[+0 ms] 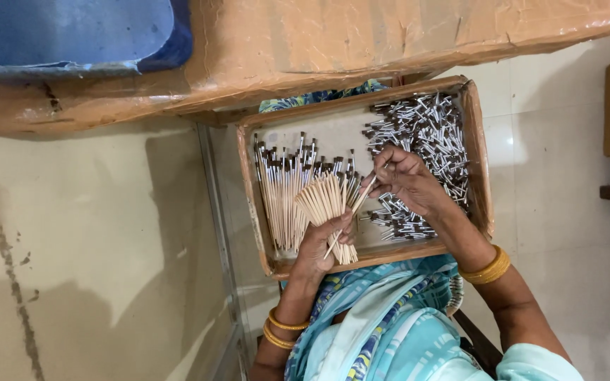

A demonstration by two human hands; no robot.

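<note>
Figure: fitting metal brush heads onto wooden sticks, mid-assembly. Nearest, the left hand [317,247] has its fingers clamped on a fanned bundle of wooden sticks [326,204]. Just beyond, the right hand [407,180] pinches a single stick [363,195], fingers together, beside the heap of metal ferrules [425,130]. Finished brushes [284,190] lie at the left of the cardboard tray [476,141]. The next move apparently calls for exact tip-to-socket alignment.
</note>
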